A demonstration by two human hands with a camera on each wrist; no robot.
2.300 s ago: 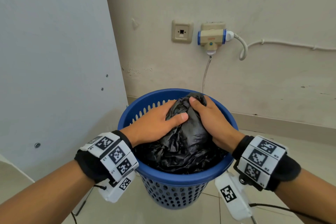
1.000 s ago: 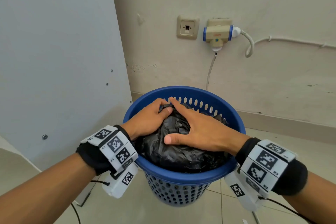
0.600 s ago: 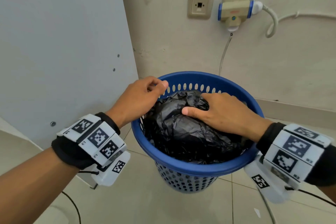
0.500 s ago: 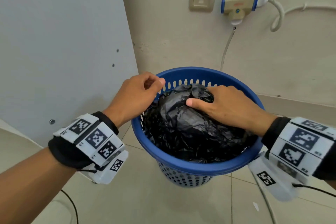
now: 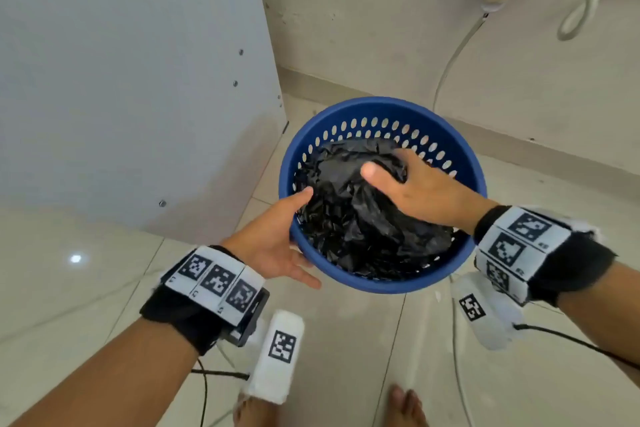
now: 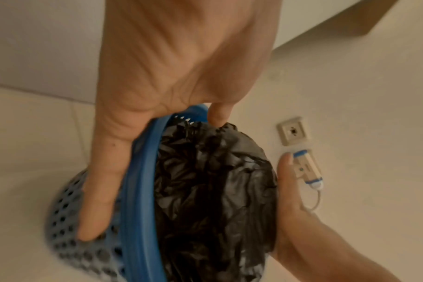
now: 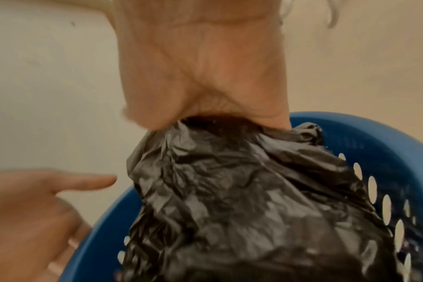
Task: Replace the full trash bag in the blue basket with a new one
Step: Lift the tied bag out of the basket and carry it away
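Blue basket [image 5: 381, 282] seen on tiled floor [image 5: 346, 340] near wall, black trash bag [image 5: 349, 215] crumpled inside, filling it. Basket rim gripped by left hand [image 5: 273, 243], thumb inside, fingers [image 6: 97, 200] spread down perforated outer wall. Bag's gathered top clutched by right hand [image 5: 422, 191], fingers curled around plastic.

The blue basket [image 5: 377, 282] is a round plastic bin with a solid rim and perforated walls, standing on the tiled floor near the wall. A crumpled black trash bag [image 5: 349, 215] fills its interior, bulging up to rim height. The bag's gathered top [image 7: 242, 129] is bunched together above the bag's body.
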